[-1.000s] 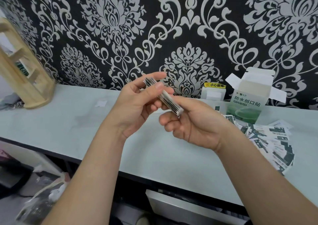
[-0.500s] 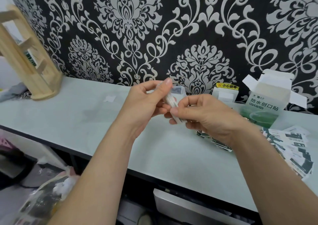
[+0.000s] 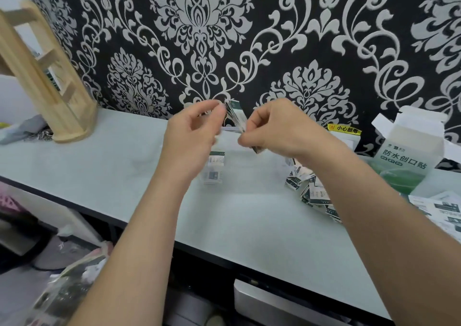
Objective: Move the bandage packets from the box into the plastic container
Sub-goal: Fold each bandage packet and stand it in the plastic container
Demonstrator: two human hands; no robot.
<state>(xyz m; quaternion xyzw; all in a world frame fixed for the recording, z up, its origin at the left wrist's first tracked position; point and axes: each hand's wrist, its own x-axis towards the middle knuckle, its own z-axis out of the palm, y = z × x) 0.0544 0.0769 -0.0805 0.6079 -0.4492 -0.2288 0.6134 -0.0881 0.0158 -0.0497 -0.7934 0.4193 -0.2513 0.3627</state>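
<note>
Both hands hold a fanned stack of bandage packets in the air above the white counter. My left hand pinches its top end with the fingertips. My right hand pinches the lower end. Under the hands stands the clear plastic container, hard to make out, and one blurred packet shows inside or in front of it. The open white and green bandage box stands upright at the right by the wall. A heap of loose packets lies on the counter beneath my right wrist.
More loose packets lie at the right edge. A wooden rack stands at the far left by the wall. A small white box with a yellow label sits behind my right hand. The counter's front edge runs diagonally below my arms.
The stack has gone from lying slanted between the hands to standing more upright and fanned. Both hands have risen and moved apart. One blurred packet now shows below the left hand.
</note>
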